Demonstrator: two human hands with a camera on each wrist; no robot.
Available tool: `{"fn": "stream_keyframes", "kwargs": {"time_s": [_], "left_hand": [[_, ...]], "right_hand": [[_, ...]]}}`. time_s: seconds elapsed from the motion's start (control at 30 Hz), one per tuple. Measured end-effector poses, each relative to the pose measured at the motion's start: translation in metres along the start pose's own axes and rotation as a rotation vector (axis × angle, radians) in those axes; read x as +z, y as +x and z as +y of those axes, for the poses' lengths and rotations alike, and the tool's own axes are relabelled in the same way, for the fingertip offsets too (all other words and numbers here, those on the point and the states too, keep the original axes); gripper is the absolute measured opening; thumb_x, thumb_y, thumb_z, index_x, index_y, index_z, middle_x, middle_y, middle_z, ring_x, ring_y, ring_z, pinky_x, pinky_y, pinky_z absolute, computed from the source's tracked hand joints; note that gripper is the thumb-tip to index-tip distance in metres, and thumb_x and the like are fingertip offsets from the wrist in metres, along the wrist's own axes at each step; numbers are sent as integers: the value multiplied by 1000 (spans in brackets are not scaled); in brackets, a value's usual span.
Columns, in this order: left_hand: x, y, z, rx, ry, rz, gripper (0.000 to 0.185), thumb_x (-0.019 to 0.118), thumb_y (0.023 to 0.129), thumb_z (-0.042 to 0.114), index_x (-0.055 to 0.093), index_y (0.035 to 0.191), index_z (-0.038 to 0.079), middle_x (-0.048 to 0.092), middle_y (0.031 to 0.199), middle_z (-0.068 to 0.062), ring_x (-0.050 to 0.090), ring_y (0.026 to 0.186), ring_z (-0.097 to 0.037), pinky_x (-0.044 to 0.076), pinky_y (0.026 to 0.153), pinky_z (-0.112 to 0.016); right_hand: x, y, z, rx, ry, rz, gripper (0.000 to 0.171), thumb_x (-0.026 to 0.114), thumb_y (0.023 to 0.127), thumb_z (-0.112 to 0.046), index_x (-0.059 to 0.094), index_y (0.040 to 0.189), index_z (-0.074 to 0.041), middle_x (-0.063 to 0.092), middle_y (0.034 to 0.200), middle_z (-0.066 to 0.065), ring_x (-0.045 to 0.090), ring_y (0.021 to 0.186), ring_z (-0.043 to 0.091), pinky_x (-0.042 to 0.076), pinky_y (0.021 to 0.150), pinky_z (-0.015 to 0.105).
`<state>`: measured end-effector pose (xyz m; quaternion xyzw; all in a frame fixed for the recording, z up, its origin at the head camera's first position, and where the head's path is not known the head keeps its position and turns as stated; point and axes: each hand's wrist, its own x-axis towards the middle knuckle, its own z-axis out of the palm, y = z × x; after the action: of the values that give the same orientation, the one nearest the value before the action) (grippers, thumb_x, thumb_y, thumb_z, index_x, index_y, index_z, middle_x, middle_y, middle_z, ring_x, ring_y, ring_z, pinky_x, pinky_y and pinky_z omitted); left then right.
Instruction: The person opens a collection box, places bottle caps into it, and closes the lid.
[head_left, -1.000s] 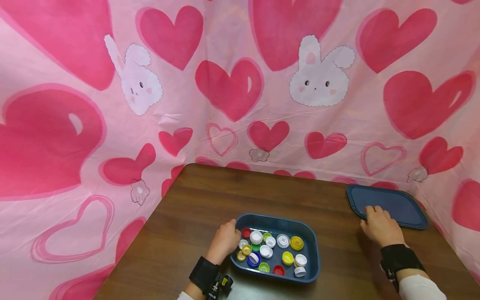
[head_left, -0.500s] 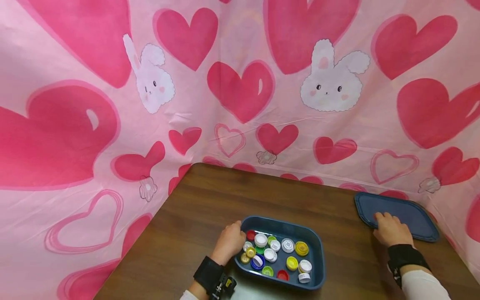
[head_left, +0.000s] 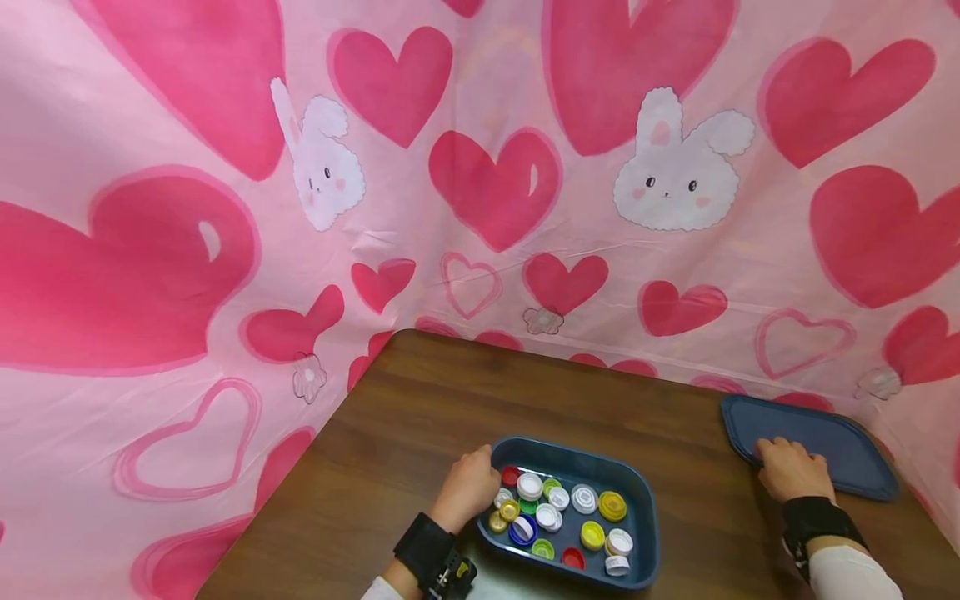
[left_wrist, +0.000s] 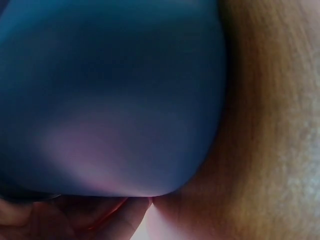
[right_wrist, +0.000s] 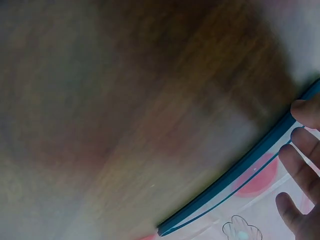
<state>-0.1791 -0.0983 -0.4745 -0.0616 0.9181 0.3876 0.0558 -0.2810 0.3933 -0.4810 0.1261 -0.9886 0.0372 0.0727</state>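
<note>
A deep dark-blue box (head_left: 647,533) stands near the table's front, holding several plastic bottle caps (head_left: 547,517) in white, yellow, green, red and blue. My left hand (head_left: 468,490) grips the box's left end, fingers curled at the rim. In the left wrist view the outer wall of the box (left_wrist: 115,100) fills much of the frame, with fingers (left_wrist: 122,220) at its lower edge. Farther right lies a flat blue tray (head_left: 847,454); my right hand (head_left: 797,471) rests at its near-left edge. The right wrist view shows the thumb against the tray's edge (right_wrist: 230,172) and loosely spread fingers above it.
The brown wooden table (head_left: 450,400) extends between the box and the flat tray. Pink cloth (head_left: 480,208) with hearts and rabbits hangs behind and along the sides. Black straps with small cameras (head_left: 450,575) circle both wrists.
The whole head view has shifted, so everything sits a bit farther right and lower. Both hands keep their places at the box and the flat tray.
</note>
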Motion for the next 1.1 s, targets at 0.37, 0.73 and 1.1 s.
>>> {"fn": "stream_keyframes", "kwargs": {"time_s": [0.37,0.73,1.1], "left_hand": [[5,2,1,-11,-9,-12,46,63,95,8,54,137,-8,61,131,-27,63,110,-40,49,97,-63],[2,4,1,-27,-8,0,46,62,96,9,54,138,-7,60,133,-27,62,113,-41,49,97,-62],[1,1,0,-10,-10,11,45,61,95,8,55,136,-9,61,131,-28,63,111,-40,48,98,-62]], "right_hand": [[0,-11,-3,-42,-25,124,15,69,72,4,57,78,-3,62,76,17,59,73,44,41,70,72],[-26,-6,6,-130,-39,442,35,71,64,7,52,93,6,56,79,27,54,78,51,39,68,72],[-109,-5,-23,64,156,579,27,62,83,5,53,105,16,50,97,38,48,92,57,40,82,69]]}}
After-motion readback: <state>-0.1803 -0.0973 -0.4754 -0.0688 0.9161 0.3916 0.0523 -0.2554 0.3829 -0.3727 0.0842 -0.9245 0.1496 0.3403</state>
